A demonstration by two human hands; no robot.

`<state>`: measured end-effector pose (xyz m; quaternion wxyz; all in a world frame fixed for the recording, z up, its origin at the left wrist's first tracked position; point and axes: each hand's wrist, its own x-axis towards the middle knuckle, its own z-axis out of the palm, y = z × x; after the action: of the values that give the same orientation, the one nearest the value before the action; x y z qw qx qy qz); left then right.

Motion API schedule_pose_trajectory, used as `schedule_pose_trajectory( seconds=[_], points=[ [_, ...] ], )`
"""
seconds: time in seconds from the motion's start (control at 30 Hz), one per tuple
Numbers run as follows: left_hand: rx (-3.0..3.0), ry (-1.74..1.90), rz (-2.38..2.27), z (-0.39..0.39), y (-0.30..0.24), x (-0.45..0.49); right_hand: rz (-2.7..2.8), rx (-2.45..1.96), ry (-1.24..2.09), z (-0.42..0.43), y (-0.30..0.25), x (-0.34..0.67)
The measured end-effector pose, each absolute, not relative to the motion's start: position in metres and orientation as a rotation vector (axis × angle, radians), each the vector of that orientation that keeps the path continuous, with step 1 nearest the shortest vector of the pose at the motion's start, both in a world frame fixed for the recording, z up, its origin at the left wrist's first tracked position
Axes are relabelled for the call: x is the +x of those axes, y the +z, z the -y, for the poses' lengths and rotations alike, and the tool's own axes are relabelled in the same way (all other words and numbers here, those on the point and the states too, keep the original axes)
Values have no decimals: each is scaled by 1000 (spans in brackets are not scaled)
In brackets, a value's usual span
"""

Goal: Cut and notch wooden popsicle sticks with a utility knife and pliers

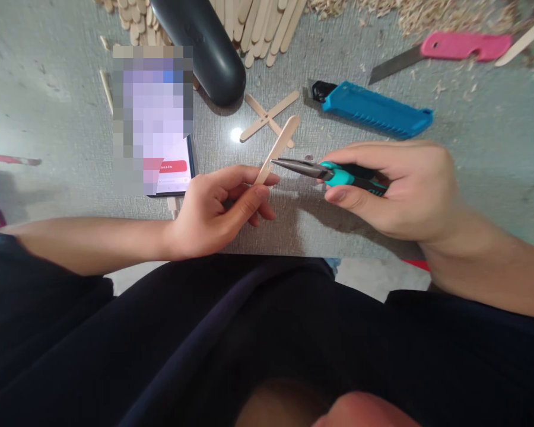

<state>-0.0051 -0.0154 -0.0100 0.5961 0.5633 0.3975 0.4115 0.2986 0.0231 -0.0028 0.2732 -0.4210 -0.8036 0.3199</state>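
Note:
Between thumb and fingers, my left hand (225, 207) pinches the lower end of a wooden craft stick (282, 142), which slants up to the right. My right hand (396, 187) is wrapped round the teal and black handles of needle-nose pliers (305, 168). The tips of the pliers meet the stick's edge a little above my left fingers; whether they grip it I cannot tell. Just beyond the stick, two craft sticks joined as a cross (267, 117) lie flat on the grey table (356, 243).
A blue utility knife (378, 111) and a pink-handled knife (465, 46) lie to the right. Left of the cross are a dark oblong case (204, 53) and a phone (160, 130) with a cable. Craft sticks (267, 26) and wood shavings (427, 15) line the far side.

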Motion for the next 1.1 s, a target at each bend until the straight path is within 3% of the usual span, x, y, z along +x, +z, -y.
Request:
schedule_pose_trajectory(
  seconds=[0.33, 0.67, 0.87, 1.1],
  points=[
    [1336, 977, -925, 16, -13, -5, 2113, -1150, 982, -25, -2, 300],
    [1306, 1007, -883, 16, -11, -3, 2098, -1113, 896, -26, -5, 291],
    [1234, 903, -916, 15, -8, -4, 2269, -996, 561, -27, -8, 293],
    [1066, 851, -871, 10, -5, -4, 2257, -991, -73, -39, -45, 305]
  ],
)
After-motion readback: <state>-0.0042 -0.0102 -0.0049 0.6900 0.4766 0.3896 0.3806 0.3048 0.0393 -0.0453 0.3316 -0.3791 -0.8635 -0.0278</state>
